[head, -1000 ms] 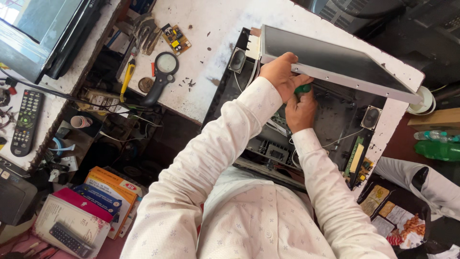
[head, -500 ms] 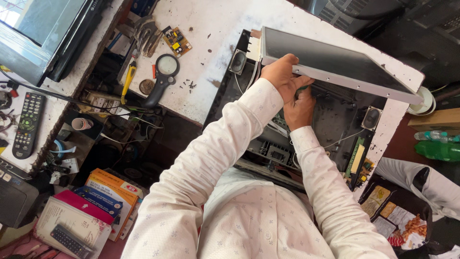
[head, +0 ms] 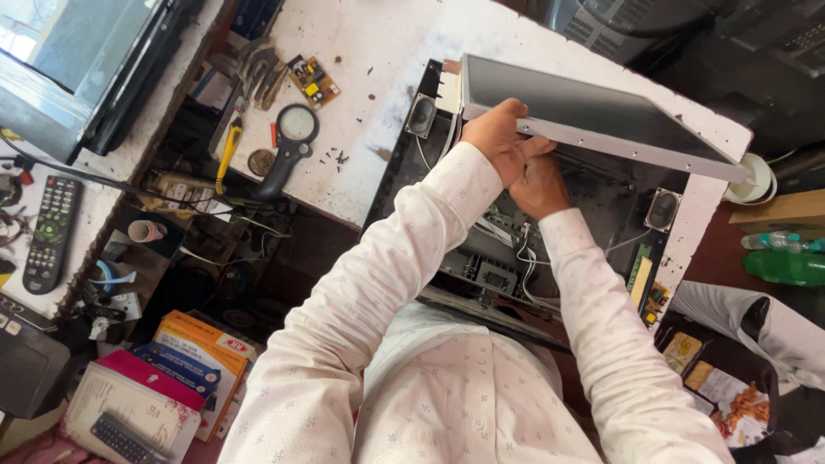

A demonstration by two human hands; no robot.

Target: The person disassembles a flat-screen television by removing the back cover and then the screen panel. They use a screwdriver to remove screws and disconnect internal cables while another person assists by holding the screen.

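Far to the left of the fingers, a black remote control (head: 51,232) lies on a light shelf, below the corner of an old television set (head: 77,73). Lower down, a stack of books and boxes (head: 163,378) rests near the person's left elbow.

On the white surface (head: 378,51), well to the left of the fingers, there is a small circuit board (head: 313,81). Just below it lies a magnifying glass (head: 292,142) with a black handle, and beside this a tool with a yellow handle (head: 226,155).

The left hand (head: 497,137) grips the near edge of a flat display panel (head: 593,116). Its fingers are closed over the grey rim, with the thumb on top, and the panel is tilted up from the open black housing (head: 601,206) under it. The right hand (head: 537,185) is just below the left hand and touches it. Its fingers are curled under the panel edge; I cannot tell if they hold something, because the left hand hides them.

Below the fingers, inside the housing, green boards and white wires (head: 520,258) are visible. One small oval speaker (head: 420,116) sits to the left of the fingers and another speaker (head: 662,210) to the right. Far right, a green bottle (head: 786,266) lies on its side.
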